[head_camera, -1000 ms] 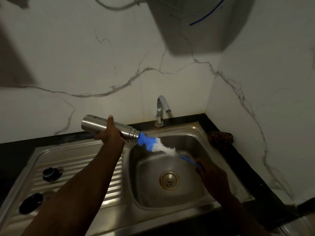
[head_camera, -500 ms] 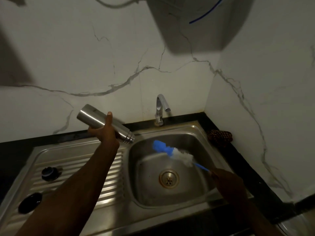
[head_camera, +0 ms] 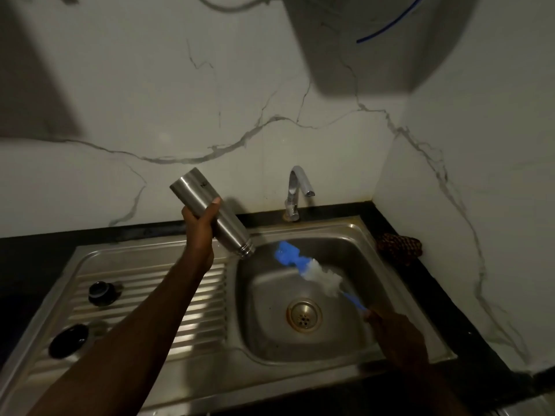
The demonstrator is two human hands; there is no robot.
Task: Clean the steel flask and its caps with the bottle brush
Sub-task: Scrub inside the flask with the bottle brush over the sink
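Since 0.5 s ago: steel flask (head_camera: 212, 218), gripped by left hand (head_camera: 198, 226), tipped steeper, mouth down over sink (head_camera: 354, 235). Right hand (head_camera: 393, 331) grips bottle brush (head_camera: 312, 270), clear of the flask. Two caps (head_camera: 101, 292) on left drainboard, dim.

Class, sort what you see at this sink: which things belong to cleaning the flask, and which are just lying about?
Belong to the job:
steel flask, held by the left hand
bottle brush, held by the right hand
two dark caps
sink
tap

Lying about:
patterned cloth on the counter
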